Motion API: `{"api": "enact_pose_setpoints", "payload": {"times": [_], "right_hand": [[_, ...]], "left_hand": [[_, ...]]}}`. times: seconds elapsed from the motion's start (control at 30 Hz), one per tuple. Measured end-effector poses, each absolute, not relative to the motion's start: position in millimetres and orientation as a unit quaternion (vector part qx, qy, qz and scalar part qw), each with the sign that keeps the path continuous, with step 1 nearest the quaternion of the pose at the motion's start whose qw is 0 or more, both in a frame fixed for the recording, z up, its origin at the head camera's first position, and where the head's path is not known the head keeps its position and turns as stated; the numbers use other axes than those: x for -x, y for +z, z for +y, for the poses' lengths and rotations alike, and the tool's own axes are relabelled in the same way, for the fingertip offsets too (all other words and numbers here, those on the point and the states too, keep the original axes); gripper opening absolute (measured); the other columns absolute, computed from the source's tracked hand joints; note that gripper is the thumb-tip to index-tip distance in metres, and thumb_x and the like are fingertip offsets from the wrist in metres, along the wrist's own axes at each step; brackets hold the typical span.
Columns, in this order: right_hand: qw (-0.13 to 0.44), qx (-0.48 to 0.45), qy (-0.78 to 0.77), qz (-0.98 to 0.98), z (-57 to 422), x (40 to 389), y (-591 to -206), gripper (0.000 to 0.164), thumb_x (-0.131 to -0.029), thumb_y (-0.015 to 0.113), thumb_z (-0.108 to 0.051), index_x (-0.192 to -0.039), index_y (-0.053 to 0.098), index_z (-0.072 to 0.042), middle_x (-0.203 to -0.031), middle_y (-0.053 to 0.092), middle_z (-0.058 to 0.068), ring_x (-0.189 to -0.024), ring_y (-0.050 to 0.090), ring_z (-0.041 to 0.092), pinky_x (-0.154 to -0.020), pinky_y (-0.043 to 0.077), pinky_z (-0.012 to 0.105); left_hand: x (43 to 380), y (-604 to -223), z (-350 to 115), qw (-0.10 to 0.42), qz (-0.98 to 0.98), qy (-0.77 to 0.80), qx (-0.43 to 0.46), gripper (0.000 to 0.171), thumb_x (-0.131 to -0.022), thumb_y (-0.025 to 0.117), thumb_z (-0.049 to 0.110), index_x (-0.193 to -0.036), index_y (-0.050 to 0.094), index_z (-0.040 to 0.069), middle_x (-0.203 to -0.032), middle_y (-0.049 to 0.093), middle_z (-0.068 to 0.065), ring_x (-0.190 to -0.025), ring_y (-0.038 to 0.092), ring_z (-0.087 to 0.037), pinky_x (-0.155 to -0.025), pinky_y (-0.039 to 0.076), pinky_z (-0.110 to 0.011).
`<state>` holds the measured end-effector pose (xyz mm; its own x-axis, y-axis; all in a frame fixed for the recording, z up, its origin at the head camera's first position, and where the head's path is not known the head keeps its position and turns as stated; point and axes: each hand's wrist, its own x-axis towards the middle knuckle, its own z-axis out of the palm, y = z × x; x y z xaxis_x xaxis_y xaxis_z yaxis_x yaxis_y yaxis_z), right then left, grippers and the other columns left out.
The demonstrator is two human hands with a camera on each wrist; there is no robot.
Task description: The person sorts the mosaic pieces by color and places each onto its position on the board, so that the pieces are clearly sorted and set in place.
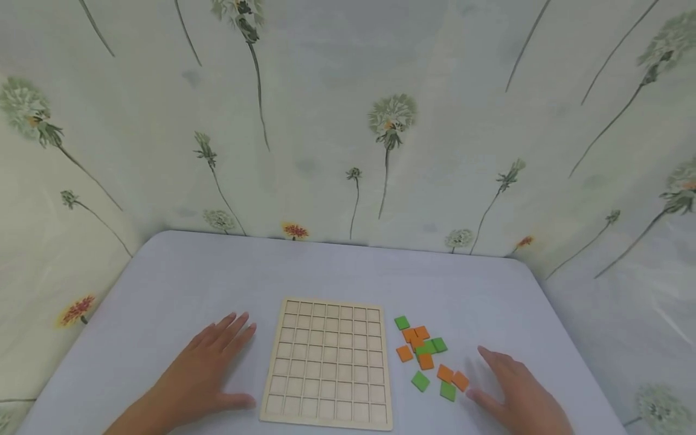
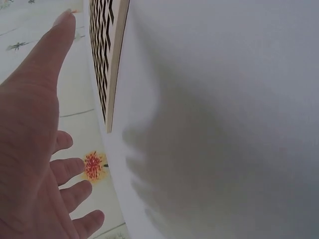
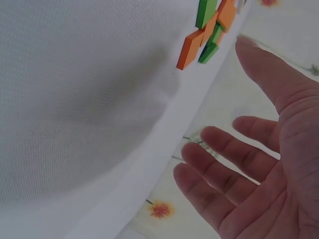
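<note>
A square wooden grid board (image 1: 328, 362) with rows of shallow square cells lies on the table in the head view. To its right is a loose scatter of green square tiles (image 1: 420, 381) and orange square tiles (image 1: 404, 353), some overlapping. Left of the board, my left hand (image 1: 203, 368) hovers with fingers spread and nothing in it; its shadow falls on the table in the left wrist view. My right hand (image 1: 516, 396) is just right of the tiles, palm free, thumb near the closest orange tile (image 1: 460, 380). Both palms show bare in the wrist views.
The table (image 1: 217, 272) has a plain pale cover with rounded far corners. Behind and beside it hangs a light cloth (image 1: 326, 121) printed with dandelions and small red-orange flowers. The board's edge (image 2: 117, 64) stands slightly above the tabletop.
</note>
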<state>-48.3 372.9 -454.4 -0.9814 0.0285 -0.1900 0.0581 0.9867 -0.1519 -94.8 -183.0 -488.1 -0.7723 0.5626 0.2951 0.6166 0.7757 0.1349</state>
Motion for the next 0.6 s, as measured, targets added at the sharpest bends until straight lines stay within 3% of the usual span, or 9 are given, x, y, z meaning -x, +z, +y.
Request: {"api": "enact_pose_setpoints", "payload": {"times": [0.23, 0.6], "right_hand": [[0.095, -0.016, -0.087, 0.992, 371, 52, -457, 0.089, -0.08, 0.085, -0.058, -0.143, 0.06, -0.001, -0.135, 0.063, 0.023, -0.121, 0.059, 0.042, -0.1, 0.051, 0.064], [0.133, -0.04, -0.098, 0.985, 366, 58, -467, 0.079, -0.079, 0.087, -0.05, -0.135, 0.065, 0.001, -0.117, 0.069, 0.009, -0.109, 0.063, 0.033, -0.098, 0.053, 0.06]], "left_hand": [[93, -489, -174, 0.1, -0.927, -0.143, 0.331, 0.12, -0.074, 0.069, 0.085, -0.162, 0.038, 0.01, -0.165, 0.04, -0.01, -0.15, 0.038, -0.034, -0.111, 0.044, -0.055], [90, -497, -166, 0.058, -0.929, -0.147, 0.335, 0.122, -0.073, 0.069, 0.086, -0.162, 0.038, 0.008, -0.165, 0.039, -0.012, -0.15, 0.038, -0.036, -0.111, 0.044, -0.058]]}}
